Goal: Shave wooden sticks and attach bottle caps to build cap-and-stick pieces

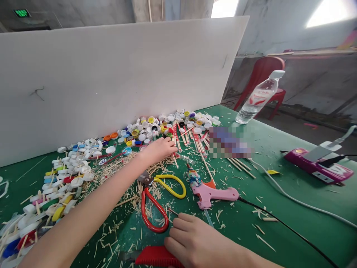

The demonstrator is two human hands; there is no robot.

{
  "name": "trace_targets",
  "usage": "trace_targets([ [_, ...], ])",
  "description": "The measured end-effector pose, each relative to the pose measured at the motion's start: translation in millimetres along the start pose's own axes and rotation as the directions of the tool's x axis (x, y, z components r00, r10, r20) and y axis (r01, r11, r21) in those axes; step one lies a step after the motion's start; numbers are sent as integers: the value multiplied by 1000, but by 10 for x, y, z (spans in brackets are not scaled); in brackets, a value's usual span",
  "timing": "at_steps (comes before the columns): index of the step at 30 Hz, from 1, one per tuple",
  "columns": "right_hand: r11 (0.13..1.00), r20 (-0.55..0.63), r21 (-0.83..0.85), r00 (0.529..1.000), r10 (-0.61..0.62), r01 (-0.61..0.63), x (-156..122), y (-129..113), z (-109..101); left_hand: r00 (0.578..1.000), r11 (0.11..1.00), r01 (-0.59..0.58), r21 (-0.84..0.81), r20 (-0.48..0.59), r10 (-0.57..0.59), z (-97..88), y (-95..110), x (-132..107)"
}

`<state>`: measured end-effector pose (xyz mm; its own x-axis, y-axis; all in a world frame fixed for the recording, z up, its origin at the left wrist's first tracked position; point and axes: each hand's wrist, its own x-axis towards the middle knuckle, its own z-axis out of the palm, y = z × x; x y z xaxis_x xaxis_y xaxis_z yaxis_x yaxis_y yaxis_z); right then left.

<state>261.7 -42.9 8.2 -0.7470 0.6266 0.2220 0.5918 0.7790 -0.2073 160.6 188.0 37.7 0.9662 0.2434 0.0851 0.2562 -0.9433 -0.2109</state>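
Observation:
My left hand (163,147) reaches out over the table, its fingers closed at a bundle of wooden chopsticks (174,132) with red and white wrappers; the fingertips partly hide them. In the foreground my right hand (192,238) is wrapped around a red-handled utility knife (156,256), its blurred blade pointing left. Between the hands lie scissors (147,182) with one yellow and one red handle loop. Just right of them rests a pink hot glue gun (213,194), nozzle turned up and left. A thin stick pokes out by my right fingers.
Bottle caps (143,130) are heaped along a white board (117,82); caps with sticks (75,182) fill the left. Wood slivers (106,175) litter the green table (240,223). At right stand a water bottle (259,97) and a purple power strip (315,165) with cables.

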Motion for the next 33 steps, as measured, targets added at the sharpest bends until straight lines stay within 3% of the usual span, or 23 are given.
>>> trace_targets([
  [5, 1000, 2, 2, 1000, 11, -11, -13, -14, -17, 998, 999, 44, -12, -41, -44, -16, -40, -22],
  [8, 1000, 2, 17, 1000, 19, -19, -12, -13, -22, 967, 964, 172, -201, -155, -204, -108, -60, -87],
  [10, 999, 0, 30, 1000, 31, -31, -5, -12, -20, 884, 847, 285, -448, -219, -413, -233, -43, -179],
  [12, 997, 5, 40, 998, 67, -67, 3, -18, -18, 778, 680, 355, -642, -201, -596, -401, 16, -331],
  [15, 988, 11, 61, 990, 143, -144, 9, -41, -32, 664, 482, 352, -803, -149, -733, -668, 194, -680],
  [20, 976, -17, 171, 990, 139, -134, 7, -85, -170, 541, 301, 455, -838, -8, -841, -884, 657, -1403],
  [25, 968, -13, 245, 998, 57, -52, 47, -88, -349, 423, 206, 629, -749, 108, -900, -766, 1046, -1904],
  [27, 966, 18, 257, 999, 36, -40, 81, -85, -381, 420, 188, 651, -735, 143, -896, -691, 1133, -2003],
  [33, 961, 3, 274, 1000, 22, -22, 217, -68, -360, 496, 218, 649, -729, 188, -847, -542, 1205, -2116],
])
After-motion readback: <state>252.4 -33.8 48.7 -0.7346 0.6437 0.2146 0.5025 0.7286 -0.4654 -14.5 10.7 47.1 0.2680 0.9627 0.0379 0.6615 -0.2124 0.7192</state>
